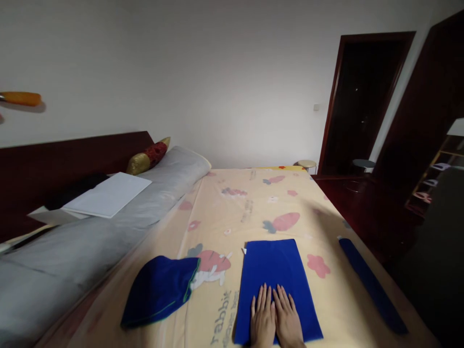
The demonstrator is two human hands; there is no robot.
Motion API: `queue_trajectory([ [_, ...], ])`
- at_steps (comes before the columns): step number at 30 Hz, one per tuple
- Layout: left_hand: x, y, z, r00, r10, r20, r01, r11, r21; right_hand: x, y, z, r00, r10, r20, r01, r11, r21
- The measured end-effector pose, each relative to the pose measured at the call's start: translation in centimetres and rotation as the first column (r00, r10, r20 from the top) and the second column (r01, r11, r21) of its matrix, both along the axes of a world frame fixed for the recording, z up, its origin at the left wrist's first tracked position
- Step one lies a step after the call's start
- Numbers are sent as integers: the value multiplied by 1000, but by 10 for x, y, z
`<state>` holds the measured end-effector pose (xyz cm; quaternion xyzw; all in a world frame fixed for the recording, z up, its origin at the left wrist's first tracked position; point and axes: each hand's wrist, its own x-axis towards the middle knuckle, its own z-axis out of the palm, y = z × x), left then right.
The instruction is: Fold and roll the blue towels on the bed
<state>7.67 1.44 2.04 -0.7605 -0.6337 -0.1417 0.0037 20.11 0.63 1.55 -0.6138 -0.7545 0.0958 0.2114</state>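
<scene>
A flat blue cloth (273, 263), roughly rectangular with a small white tag at its left edge, lies on the patterned bed sheet. My left hand (263, 319) rests flat on its lower part, fingers stretched forward. Beside it, nearly touching, my right hand (288, 316) presses flat on the same cloth with its fingers extended. To the left lies a darker blue cloth piece (159, 290) with green edging, loosely spread. Near the bed's right edge is a long, narrow folded blue cloth (371, 285).
A long grey bolster (145, 208) runs along the headboard (72, 150), with white papers (108, 193) and a red-and-gold cushion (150, 157) on it. Two stools, one pale (306, 164) and one dark (363, 163), stand beyond the bed near a dark door (362, 106).
</scene>
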Motion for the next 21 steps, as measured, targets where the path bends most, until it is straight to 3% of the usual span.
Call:
queue_trajectory([
  [5, -43, -13, 1, 981, 190, -41, -192, 980, -48, 45, -15, -16, 979, -202, 41, 200, 979, 40],
  [8, -70, -25, -2, 964, 257, -70, -260, 965, -41, 76, -29, -29, 977, -205, 52, 203, 978, 41],
  [10, -76, -30, -2, 957, 279, -83, -281, 960, -16, 84, -34, -33, 976, -210, 56, 208, 977, 41],
  [13, -63, -27, 2, 951, 301, -76, -298, 953, 45, 71, -30, -25, 961, -271, 58, 268, 962, 53],
  [15, -44, -20, 7, 968, 245, -57, -243, 969, 47, 52, -21, -13, 969, -242, 51, 239, 969, 58],
  [18, -16, -8, 10, 998, 61, -26, -60, 998, 26, 21, -6, 3, 997, -73, 36, 70, 995, 70],
  [21, -6, 1, 4, 997, -75, -17, 75, 997, 9, 8, 5, 3, 996, 79, 51, -83, 992, 97],
])
